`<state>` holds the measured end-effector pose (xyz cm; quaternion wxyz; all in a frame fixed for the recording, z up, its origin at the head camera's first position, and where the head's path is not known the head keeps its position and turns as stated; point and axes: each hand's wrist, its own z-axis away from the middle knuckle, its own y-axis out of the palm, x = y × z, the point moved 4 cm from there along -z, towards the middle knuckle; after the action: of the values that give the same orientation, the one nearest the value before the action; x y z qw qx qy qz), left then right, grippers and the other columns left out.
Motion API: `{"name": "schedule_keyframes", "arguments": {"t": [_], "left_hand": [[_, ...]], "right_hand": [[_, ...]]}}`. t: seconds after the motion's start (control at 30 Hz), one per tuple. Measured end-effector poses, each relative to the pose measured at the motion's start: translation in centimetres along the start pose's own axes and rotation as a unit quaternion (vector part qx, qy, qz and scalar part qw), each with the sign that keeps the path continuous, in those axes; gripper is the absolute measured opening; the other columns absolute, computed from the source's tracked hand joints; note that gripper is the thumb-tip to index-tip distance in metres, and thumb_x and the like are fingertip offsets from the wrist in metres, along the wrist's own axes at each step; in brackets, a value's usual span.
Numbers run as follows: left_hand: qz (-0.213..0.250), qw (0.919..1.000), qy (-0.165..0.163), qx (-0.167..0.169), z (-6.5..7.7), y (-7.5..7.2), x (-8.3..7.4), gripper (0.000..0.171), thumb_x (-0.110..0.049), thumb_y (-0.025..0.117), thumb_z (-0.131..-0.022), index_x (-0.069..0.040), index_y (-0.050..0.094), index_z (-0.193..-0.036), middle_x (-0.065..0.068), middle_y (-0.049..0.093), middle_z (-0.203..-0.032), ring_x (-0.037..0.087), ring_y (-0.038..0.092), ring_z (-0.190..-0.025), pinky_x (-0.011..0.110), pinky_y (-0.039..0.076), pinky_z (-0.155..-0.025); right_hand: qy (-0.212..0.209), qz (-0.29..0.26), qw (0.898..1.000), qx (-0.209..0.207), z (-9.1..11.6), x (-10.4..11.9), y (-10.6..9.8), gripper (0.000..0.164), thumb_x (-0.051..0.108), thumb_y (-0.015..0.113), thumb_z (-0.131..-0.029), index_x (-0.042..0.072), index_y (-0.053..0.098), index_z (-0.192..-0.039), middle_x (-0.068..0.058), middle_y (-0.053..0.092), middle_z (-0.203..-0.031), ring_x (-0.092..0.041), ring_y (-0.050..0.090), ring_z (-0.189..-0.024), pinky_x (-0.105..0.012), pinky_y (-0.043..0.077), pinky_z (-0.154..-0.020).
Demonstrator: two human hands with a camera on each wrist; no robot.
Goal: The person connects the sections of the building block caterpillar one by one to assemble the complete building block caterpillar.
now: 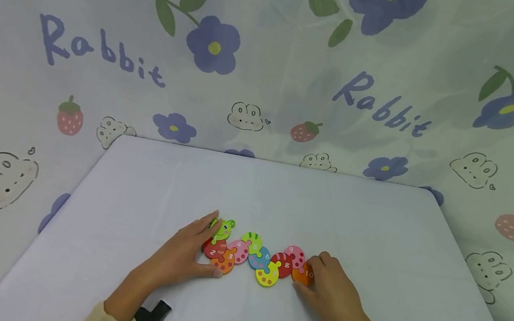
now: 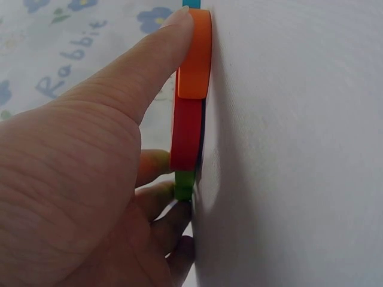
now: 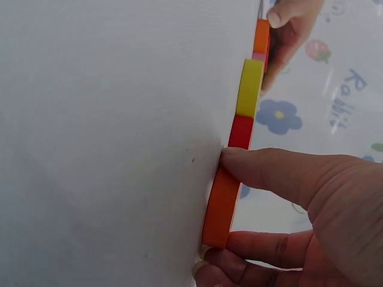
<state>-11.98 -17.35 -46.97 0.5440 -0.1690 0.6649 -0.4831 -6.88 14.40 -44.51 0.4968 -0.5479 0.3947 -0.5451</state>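
A caterpillar number puzzle (image 1: 258,259) of round, linked colored pieces lies in a zigzag on the white table. At its left end is the green smiling head piece (image 1: 223,230), followed by the red 2 piece (image 1: 213,249) and the orange 3 piece (image 1: 223,262). My left hand (image 1: 181,253) spans this end, thumb against the orange 3 piece and fingers by the head and red piece. At the other end, my right hand (image 1: 333,285) pinches the orange 10 piece (image 3: 222,206) between thumb and fingers. That piece sits against the pink 9 piece (image 1: 295,256).
A black bent object (image 1: 154,316) lies beside the left forearm at the near edge of the view. The white tabletop (image 1: 254,195) extends behind the puzzle to a backdrop cloth (image 1: 268,70) printed with flowers, rabbits and strawberries.
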Motion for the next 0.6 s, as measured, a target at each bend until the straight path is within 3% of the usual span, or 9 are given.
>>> {"name": "schedule_keyframes", "arguments": {"t": [0.6], "left_hand": [[-0.002,1.0000,-0.003,-0.006,0.0,0.3,0.1,0.109,-0.061,0.088,-0.076,-0.014,0.039,-0.163,0.002,0.021,-0.173,0.034,0.027,-0.155,0.059,0.031,-0.121]], "right_hand": [[0.004,0.017,1.000,0.018,-1.3,-0.8,-0.6,0.056,0.042,0.095,-0.073,0.008,0.070,-0.110,-0.001,0.057,-0.091,-0.017,0.051,-0.081,-0.031,0.059,-0.067]]}}
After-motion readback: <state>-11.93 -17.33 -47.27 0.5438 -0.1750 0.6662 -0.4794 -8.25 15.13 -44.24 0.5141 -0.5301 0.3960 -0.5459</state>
